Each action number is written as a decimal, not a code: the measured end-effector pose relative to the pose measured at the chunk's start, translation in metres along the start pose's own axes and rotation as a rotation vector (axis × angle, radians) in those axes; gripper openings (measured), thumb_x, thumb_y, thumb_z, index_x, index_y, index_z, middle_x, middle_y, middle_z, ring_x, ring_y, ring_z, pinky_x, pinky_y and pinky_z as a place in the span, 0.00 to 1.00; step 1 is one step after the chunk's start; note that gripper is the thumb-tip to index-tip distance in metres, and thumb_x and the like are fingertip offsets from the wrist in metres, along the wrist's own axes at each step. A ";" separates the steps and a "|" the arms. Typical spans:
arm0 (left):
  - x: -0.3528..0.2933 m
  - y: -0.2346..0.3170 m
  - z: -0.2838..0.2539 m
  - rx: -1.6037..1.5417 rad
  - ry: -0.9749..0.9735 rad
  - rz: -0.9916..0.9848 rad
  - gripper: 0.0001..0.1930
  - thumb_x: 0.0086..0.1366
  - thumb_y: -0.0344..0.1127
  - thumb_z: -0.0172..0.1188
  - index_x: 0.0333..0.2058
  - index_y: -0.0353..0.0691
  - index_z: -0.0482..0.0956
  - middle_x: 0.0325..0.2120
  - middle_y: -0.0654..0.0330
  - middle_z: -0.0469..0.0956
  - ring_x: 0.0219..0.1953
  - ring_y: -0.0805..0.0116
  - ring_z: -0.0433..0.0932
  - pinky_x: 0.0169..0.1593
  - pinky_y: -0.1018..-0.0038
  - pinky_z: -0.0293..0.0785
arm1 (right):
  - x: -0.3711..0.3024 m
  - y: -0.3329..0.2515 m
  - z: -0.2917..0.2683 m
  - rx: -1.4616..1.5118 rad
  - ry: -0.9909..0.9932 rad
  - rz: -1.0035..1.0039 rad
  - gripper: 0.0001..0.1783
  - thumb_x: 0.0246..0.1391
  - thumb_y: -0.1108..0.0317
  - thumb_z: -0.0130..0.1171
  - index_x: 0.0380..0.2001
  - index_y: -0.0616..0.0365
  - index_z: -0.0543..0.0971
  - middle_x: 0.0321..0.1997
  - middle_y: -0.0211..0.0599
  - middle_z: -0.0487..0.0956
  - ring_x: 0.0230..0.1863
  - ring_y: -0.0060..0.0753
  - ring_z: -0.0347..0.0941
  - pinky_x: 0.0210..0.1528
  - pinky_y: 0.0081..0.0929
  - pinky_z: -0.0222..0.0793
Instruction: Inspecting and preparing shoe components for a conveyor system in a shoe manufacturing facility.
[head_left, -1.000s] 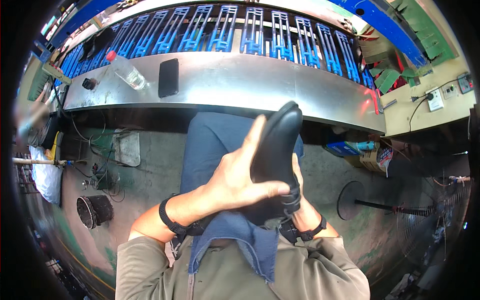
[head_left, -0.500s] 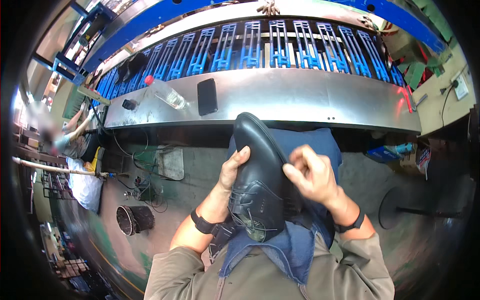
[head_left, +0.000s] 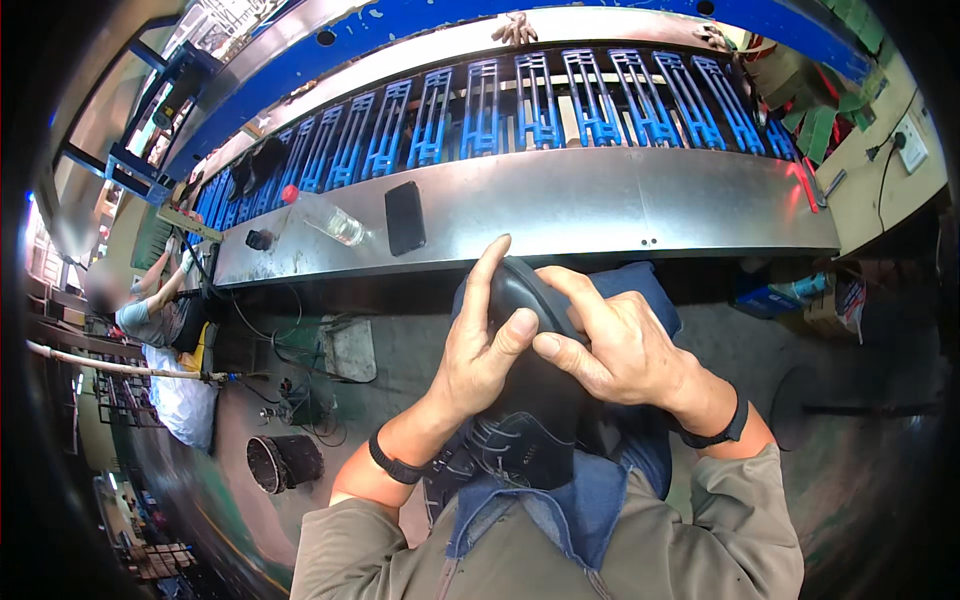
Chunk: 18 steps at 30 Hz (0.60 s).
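A black lace-up leather shoe (head_left: 535,400) lies over my lap, toe pointing at the bench and heel toward my body. My left hand (head_left: 480,350) grips its toe from the left, thumb on top and index finger reaching past the tip. On the other side, my right hand (head_left: 630,350) pinches the toe edge between thumb and forefinger. Both hands hide much of the toe and the sole rim. The laces (head_left: 495,440) run across the nearer part of the shoe. A blue cloth apron (head_left: 590,505) shows under the heel.
A metal ledge (head_left: 560,200) crosses ahead, bearing a black phone (head_left: 405,218) and a red-capped clear bottle (head_left: 330,218). Behind it runs a row of blue racks (head_left: 482,110). A black bucket (head_left: 284,463) stands left on the floor; another person (head_left: 150,310) works far left.
My left hand has slid forward to the toe. My right hand, earlier beside the shoe's edge, now touches the toe. The toe tip has tilted and sits slightly nearer my body.
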<state>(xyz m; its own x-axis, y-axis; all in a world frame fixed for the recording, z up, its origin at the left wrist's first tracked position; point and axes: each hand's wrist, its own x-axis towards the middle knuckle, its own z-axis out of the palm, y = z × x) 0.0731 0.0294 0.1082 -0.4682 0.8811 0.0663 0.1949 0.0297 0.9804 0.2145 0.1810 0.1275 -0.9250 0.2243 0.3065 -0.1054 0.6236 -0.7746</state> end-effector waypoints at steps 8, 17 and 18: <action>0.001 0.015 0.006 0.031 0.008 0.068 0.38 0.71 0.49 0.55 0.70 0.35 0.51 0.58 0.49 0.66 0.62 0.60 0.64 0.67 0.64 0.57 | 0.002 0.003 0.001 -0.053 0.101 -0.161 0.26 0.61 0.64 0.58 0.56 0.72 0.70 0.20 0.49 0.77 0.16 0.49 0.75 0.20 0.39 0.69; -0.006 0.007 0.008 -0.134 -0.016 0.051 0.38 0.70 0.48 0.55 0.70 0.34 0.51 0.57 0.51 0.65 0.60 0.61 0.65 0.67 0.64 0.56 | 0.003 0.018 0.003 0.329 0.021 -0.224 0.23 0.61 0.68 0.54 0.56 0.73 0.70 0.23 0.48 0.77 0.22 0.51 0.77 0.26 0.37 0.71; -0.006 0.007 0.010 -0.126 -0.020 0.054 0.38 0.70 0.48 0.55 0.70 0.34 0.50 0.56 0.51 0.65 0.60 0.61 0.65 0.67 0.64 0.57 | 0.003 0.015 0.000 0.203 0.015 -0.258 0.25 0.59 0.69 0.56 0.54 0.77 0.69 0.20 0.48 0.76 0.19 0.50 0.76 0.23 0.39 0.70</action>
<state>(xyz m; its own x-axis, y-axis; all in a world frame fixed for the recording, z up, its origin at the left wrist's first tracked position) 0.0855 0.0289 0.1124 -0.4424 0.8891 0.1175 0.1088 -0.0768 0.9911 0.2102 0.1905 0.1167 -0.8528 0.0905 0.5144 -0.4078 0.4999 -0.7641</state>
